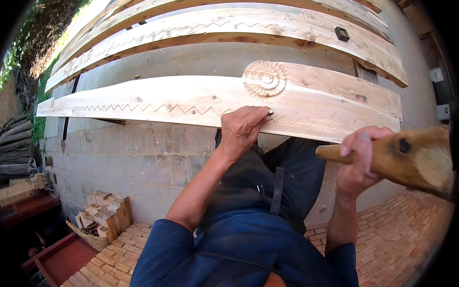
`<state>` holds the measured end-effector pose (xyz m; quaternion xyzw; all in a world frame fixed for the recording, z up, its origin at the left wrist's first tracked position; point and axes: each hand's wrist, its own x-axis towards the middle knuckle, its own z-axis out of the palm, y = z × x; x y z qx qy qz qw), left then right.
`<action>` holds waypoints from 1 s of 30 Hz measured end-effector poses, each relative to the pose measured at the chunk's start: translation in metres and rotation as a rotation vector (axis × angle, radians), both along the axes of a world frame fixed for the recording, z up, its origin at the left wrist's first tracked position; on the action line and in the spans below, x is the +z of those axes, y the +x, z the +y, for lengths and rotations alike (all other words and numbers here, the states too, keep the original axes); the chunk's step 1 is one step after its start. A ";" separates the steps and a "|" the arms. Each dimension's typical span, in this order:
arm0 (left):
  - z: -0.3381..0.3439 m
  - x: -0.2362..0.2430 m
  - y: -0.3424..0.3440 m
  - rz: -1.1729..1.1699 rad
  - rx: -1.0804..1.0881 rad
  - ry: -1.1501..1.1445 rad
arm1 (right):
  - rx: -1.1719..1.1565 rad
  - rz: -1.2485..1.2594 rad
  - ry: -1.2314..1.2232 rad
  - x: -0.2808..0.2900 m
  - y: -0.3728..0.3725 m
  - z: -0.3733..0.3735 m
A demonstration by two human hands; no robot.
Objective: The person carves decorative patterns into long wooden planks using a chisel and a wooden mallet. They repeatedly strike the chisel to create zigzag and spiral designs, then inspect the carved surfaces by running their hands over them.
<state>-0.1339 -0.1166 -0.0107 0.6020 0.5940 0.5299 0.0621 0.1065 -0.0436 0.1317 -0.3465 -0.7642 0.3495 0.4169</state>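
My left hand point(243, 127) is closed round a chisel point(271, 112), of which only a small metal end shows past the fingers. It rests at the near edge of a pale wooden plank point(157, 90). A zigzag line is cut along the plank, and a round carved rosette point(266, 81) lies just beyond my hand. On the right, my right hand point(362, 156) grips a wooden mallet point(417, 154) by its handle. The handle's butt points left, and the thick head with a dark knot is near the right rim, apart from the chisel.
Beyond lie more long planks point(185, 31), one with a similar zigzag and a small dark block point(342, 34) on it. Wooden blocks point(108, 213) are stacked at lower left beside a basket point(88, 237). Brick paving point(384, 239) lies below, logs point(12, 138) far left.
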 end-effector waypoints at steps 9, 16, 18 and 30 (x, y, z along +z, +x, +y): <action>-0.005 0.001 0.000 -0.119 0.013 -0.050 | -0.334 -0.342 0.121 -0.008 0.003 0.009; -0.023 0.017 -0.038 -0.665 0.167 0.000 | -0.322 -0.210 -0.327 -0.064 0.030 -0.025; -0.030 0.015 -0.044 -0.653 0.119 -0.067 | -0.302 -0.232 -0.389 -0.072 0.028 -0.032; -0.024 0.009 -0.031 -0.251 0.056 -0.180 | -0.233 -0.374 -0.356 -0.081 0.015 -0.044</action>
